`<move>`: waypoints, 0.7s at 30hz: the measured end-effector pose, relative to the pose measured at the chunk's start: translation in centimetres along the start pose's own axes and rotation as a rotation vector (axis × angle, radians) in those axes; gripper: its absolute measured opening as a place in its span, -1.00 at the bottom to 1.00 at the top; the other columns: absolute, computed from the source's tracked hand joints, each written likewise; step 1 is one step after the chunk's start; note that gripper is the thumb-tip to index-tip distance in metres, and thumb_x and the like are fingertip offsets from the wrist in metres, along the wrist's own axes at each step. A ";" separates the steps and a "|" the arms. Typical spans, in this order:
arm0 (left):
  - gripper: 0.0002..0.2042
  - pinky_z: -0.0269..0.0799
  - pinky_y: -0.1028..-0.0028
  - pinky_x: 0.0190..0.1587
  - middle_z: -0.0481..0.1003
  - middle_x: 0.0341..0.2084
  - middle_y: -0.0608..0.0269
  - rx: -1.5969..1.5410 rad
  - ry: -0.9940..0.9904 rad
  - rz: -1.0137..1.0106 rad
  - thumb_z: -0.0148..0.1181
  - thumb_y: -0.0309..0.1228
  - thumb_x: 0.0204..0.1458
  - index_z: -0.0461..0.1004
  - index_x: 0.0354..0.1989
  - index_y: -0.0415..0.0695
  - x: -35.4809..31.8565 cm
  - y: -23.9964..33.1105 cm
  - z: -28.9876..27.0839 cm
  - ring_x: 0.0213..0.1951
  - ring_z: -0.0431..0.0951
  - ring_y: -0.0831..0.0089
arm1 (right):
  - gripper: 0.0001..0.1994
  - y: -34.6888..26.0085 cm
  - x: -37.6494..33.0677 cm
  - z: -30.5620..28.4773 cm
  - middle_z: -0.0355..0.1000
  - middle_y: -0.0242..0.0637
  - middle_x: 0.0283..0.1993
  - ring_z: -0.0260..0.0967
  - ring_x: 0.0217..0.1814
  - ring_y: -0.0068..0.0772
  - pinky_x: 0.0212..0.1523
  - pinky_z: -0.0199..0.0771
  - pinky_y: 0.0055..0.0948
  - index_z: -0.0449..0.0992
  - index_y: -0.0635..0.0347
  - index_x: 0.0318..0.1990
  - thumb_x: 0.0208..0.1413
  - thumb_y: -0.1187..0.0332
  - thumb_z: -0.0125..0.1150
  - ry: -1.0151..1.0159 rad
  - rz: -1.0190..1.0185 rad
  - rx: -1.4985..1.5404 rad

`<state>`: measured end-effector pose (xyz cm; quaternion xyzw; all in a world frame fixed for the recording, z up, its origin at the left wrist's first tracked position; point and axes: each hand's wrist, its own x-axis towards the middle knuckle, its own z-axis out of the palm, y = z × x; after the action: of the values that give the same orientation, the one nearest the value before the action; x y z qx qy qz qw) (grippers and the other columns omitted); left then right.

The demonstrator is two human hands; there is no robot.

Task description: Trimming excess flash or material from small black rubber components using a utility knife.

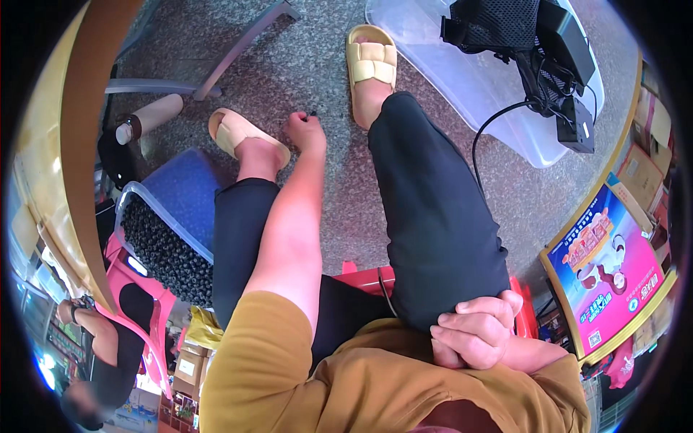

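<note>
My left hand (304, 131) reaches down near the floor between my feet. Its fingers are closed at a small black piece (310, 116), too small to make out further. My right hand (478, 328) rests by my right knee with the fingers curled in; whatever may be inside is hidden. By my left leg stands a translucent plastic tub (167, 211) holding many small round black pieces (162, 249). I sit with knees apart, in black trousers and beige slide sandals (372, 61).
A clear plastic bin (433, 65) at the far right holds black mesh gear (498, 25) and a box with a cable. Grey metal legs (238, 50) and a pale cylinder (157, 115) are at far left. A person (101, 339) sits at the left. A poster board (606, 267) stands right.
</note>
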<state>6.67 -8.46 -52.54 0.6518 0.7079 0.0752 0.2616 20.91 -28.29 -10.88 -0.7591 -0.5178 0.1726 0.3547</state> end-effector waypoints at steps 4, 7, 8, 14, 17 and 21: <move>-0.84 0.25 0.18 -0.10 0.36 -0.36 -0.09 -0.013 -0.069 0.059 0.08 -0.48 -0.23 0.36 -0.42 -0.20 1.5 1.1 -0.1 -0.18 0.32 0.00 | -0.82 -0.1 0.1 0.1 0.43 -0.59 -0.43 0.30 -0.36 -0.59 -0.22 0.01 -0.49 0.53 -0.04 -0.49 -0.41 0.34 0.21 0.005 0.000 -0.004; -0.84 0.25 0.17 -0.10 0.36 -0.35 -0.08 0.063 -0.075 0.075 0.08 -0.47 -0.21 0.36 -0.41 -0.20 2.2 0.2 0.1 -0.17 0.32 0.00 | -0.89 -0.2 0.0 0.9 0.35 -0.55 -0.59 0.24 -0.47 -0.51 -0.11 0.03 -0.34 0.46 -0.05 -0.64 -0.50 0.29 0.12 0.089 -0.020 -0.029; -0.84 0.25 0.17 -0.10 0.36 -0.35 -0.08 0.060 -0.084 0.073 0.08 -0.47 -0.21 0.36 -0.41 -0.20 1.8 0.7 0.1 -0.17 0.32 0.00 | -0.89 -0.1 0.0 0.7 0.35 -0.55 -0.59 0.24 -0.47 -0.51 -0.11 0.03 -0.34 0.46 -0.05 -0.64 -0.50 0.29 0.12 0.085 -0.015 -0.036; -0.86 0.28 0.15 -0.14 0.35 -0.33 -0.12 0.166 -0.230 0.292 0.04 -0.49 -0.15 0.35 -0.38 -0.21 0.4 1.7 -0.8 -0.21 0.35 -0.04 | -0.83 -0.1 0.1 0.0 0.42 -0.60 -0.43 0.30 -0.35 -0.60 -0.21 0.00 -0.47 0.52 -0.04 -0.49 -0.40 0.34 0.22 -0.001 0.017 -0.016; -0.87 0.30 0.12 -0.19 0.35 -0.33 -0.15 0.236 -0.265 0.330 0.02 -0.48 -0.12 0.35 -0.39 -0.23 0.2 1.7 -0.6 -0.27 0.38 -0.08 | -0.83 -0.2 0.1 0.1 0.42 -0.59 -0.43 0.30 -0.36 -0.59 -0.22 0.00 -0.48 0.52 -0.03 -0.49 -0.39 0.36 0.22 0.000 0.008 -0.011; -0.86 0.31 0.12 -0.24 0.38 -0.41 -0.13 0.233 -0.331 0.375 0.02 -0.47 -0.16 0.35 -0.41 -0.24 1.6 0.9 -1.0 -0.31 0.40 -0.07 | -0.86 -0.4 0.2 0.0 0.39 -0.57 -0.51 0.28 -0.42 -0.55 -0.22 0.03 -0.43 0.49 -0.04 -0.57 -0.45 0.35 0.19 0.028 0.030 -0.014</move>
<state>6.94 -6.52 -51.73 0.8006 0.5263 -0.0670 0.2785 20.75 -28.02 -10.55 -0.7717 -0.5026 0.1635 0.3539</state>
